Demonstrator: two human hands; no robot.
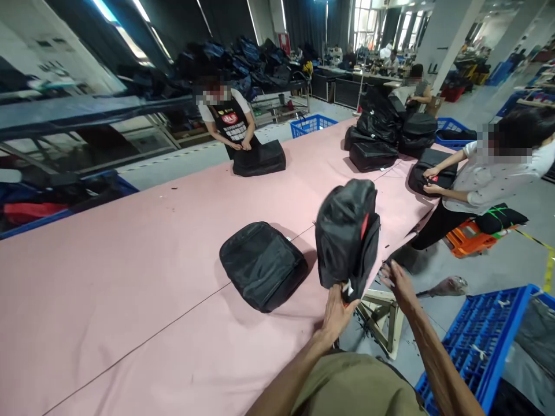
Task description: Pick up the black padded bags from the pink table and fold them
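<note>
A black backpack (342,231) with a red strip inside its opening stands upright at the near right edge of the table. My left hand (338,315) grips it at its lower end, beside a small white tag. My right hand (399,283) is off the backpack, to its right past the table edge, with the fingers apart and nothing seen in them. Left of the held backpack, a second black bag (262,266) lies flat on the pink table top (151,277).
Across the table one person (229,115) handles a black bag (260,158); another person (498,167) at the right works on one too. Black bags (375,130) are piled at the far end. A blue crate (481,341) stands near my right side, an orange stool (470,240) beyond.
</note>
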